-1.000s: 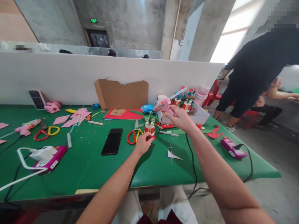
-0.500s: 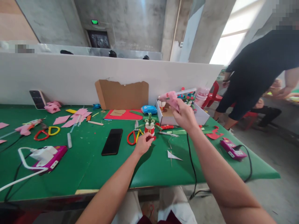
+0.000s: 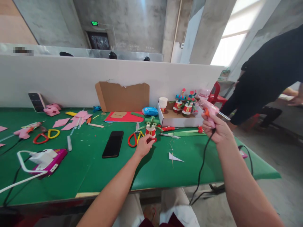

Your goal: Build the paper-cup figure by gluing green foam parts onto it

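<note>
Guiding remotely, I have left fingers (image 3: 149,142) pinching low on the cup figure (image 3: 151,131) just beyond them, right fingers (image 3: 216,122) wrapped around the glue gun (image 3: 209,109), whose cord (image 3: 204,158), snagging below them at the worktop (image 3: 165,179), could jerk it loose.

Wall (image 3: 137,28), far: grey, mottled. Door (image 3: 98,40), far left: dark; lit green sign (image 3: 94,23) above. Pipe (image 3: 176,28), far, right of centre: slim, pale. Partition (image 3: 71,74): white, low, along the far edge of the table (image 3: 90,173), green-topped, near. Window (image 3: 228,50), far right: glaring white. Chair (image 3: 215,94), right: red. Floor (image 3: 267,201), right: grey.
</note>
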Demonstrator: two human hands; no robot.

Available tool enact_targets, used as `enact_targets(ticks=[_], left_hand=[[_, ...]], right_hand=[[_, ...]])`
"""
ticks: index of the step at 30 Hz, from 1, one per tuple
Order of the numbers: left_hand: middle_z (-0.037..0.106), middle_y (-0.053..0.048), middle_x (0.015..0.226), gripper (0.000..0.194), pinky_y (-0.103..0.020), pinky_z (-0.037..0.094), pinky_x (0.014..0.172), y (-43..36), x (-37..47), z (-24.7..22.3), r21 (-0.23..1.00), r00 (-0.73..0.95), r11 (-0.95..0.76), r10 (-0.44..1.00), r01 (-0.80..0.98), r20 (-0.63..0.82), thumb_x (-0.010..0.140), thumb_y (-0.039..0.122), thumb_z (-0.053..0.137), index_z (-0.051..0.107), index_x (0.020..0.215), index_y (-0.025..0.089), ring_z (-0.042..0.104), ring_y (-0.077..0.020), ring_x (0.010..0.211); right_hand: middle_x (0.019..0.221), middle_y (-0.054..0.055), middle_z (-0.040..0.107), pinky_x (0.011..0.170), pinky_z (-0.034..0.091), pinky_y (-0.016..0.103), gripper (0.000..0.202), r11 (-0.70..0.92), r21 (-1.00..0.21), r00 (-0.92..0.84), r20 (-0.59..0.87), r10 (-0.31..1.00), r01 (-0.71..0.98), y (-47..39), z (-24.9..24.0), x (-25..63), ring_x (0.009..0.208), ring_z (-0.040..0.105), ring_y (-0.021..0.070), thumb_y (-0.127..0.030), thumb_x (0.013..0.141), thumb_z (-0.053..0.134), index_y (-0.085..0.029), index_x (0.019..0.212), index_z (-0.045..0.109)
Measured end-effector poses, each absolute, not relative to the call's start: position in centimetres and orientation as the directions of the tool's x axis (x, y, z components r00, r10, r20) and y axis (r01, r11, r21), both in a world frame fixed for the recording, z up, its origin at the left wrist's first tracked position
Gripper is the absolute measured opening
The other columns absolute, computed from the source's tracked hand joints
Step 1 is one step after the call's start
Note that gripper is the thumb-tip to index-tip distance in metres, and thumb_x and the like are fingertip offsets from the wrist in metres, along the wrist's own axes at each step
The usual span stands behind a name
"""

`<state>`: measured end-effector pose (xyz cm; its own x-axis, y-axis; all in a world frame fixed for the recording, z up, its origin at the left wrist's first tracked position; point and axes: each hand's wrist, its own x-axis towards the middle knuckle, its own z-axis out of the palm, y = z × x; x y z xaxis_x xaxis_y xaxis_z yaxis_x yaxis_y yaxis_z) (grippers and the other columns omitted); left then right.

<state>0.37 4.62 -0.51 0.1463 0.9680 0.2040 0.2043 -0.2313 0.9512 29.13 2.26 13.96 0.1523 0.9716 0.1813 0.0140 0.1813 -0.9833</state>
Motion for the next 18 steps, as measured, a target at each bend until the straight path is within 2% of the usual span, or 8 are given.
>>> enact_targets(ticks=[3, 5, 7, 9, 11, 14, 18], left_hand=[[0.049, 0.006, 0.051, 0.015, -0.020, 0.036, 0.047, 4.7, 0.3, -0.7, 0.951, 0.132, -0.231, 0.970, 0.206, 0.207, 0.073, 0.032, 0.059, 0.054, 0.067, 0.019, 0.046, -0.0091, 0.044], [0.048, 0.006, 0.051, 0.017, -0.020, 0.036, 0.047, 4.8, 0.3, -0.8, 0.949, 0.126, -0.229, 0.971, 0.218, 0.205, 0.073, 0.035, 0.059, 0.055, 0.068, 0.019, 0.046, -0.0093, 0.044], [0.049, 0.006, 0.051, 0.019, -0.020, 0.036, 0.047, 4.8, 0.2, -0.9, 0.943, 0.134, -0.229, 0.970, 0.240, 0.202, 0.073, 0.038, 0.059, 0.055, 0.070, 0.020, 0.047, -0.0095, 0.044], [0.051, 0.006, 0.053, 0.020, -0.020, 0.036, 0.047, 4.8, 0.1, -0.9, 0.938, 0.143, -0.232, 0.969, 0.259, 0.200, 0.073, 0.039, 0.058, 0.055, 0.070, 0.020, 0.048, -0.0095, 0.045], [0.053, 0.005, 0.054, 0.020, -0.020, 0.036, 0.047, 4.8, 0.1, -0.9, 0.935, 0.143, -0.234, 0.969, 0.265, 0.202, 0.072, 0.040, 0.058, 0.055, 0.070, 0.020, 0.049, -0.0095, 0.045], [0.054, 0.005, 0.055, 0.020, -0.020, 0.036, 0.046, 4.7, 0.1, -1.0, 0.936, 0.137, -0.240, 0.968, 0.257, 0.210, 0.072, 0.039, 0.059, 0.054, 0.070, 0.020, 0.049, -0.0094, 0.045], [0.054, 0.006, 0.053, 0.018, -0.019, 0.036, 0.045, 4.7, 0.0, -0.9, 0.938, 0.132, -0.240, 0.968, 0.251, 0.212, 0.072, 0.036, 0.059, 0.054, 0.069, 0.019, 0.049, -0.0090, 0.043]], right_hand=[[0.053, -0.005, 0.046, 0.032, 0.025, 0.021, 0.016, 0.145, -0.978, 0.210, 0.112, 0.971, -0.150, 0.3, 12.6, 31.9, 0.038, 0.020, 0.0058, -0.037, 0.074, 0.064, -0.021, 0.078, 0.062], [0.058, -0.003, 0.052, 0.032, 0.025, 0.019, 0.017, 0.094, -0.982, 0.228, 0.056, 0.972, -0.163, -1.1, 11.5, 33.1, 0.037, 0.021, 0.0040, -0.033, 0.070, 0.068, -0.020, 0.077, 0.061], [0.054, -0.004, 0.051, 0.031, 0.025, 0.018, 0.021, -0.029, -0.995, 0.220, -0.050, 0.974, -0.101, -2.1, 10.2, 33.8, 0.036, 0.025, 0.0035, -0.036, 0.069, 0.072, -0.019, 0.073, 0.060], [0.047, -0.005, 0.046, 0.032, 0.027, 0.017, 0.027, -0.174, -0.985, 0.245, -0.163, 0.956, 0.021, -2.6, 8.9, 34.1, 0.036, 0.031, 0.0047, -0.040, 0.068, 0.073, -0.018, 0.068, 0.058], [0.046, -0.004, 0.046, 0.036, 0.032, 0.018, 0.030, -0.271, -0.947, 0.300, -0.211, 0.930, 0.172, -2.6, 7.5, 34.1, 0.039, 0.038, 0.0065, -0.043, 0.068, 0.072, -0.018, 0.063, 0.055], [0.046, -0.004, 0.047, 0.043, 0.035, 0.020, 0.029, -0.307, -0.845, 0.353, -0.152, 0.923, 0.438, -1.6, 5.7, 33.8, 0.043, 0.042, 0.0084, -0.041, 0.072, 0.065, -0.018, 0.060, 0.054], [0.054, 0.001, 0.058, 0.049, 0.035, 0.023, 0.026, -0.328, -0.588, 0.360, -0.068, 0.931, 0.739, -0.4, 4.1, 33.3, 0.053, 0.053, 0.0141, -0.036, 0.080, 0.054, -0.017, 0.064, 0.060]])
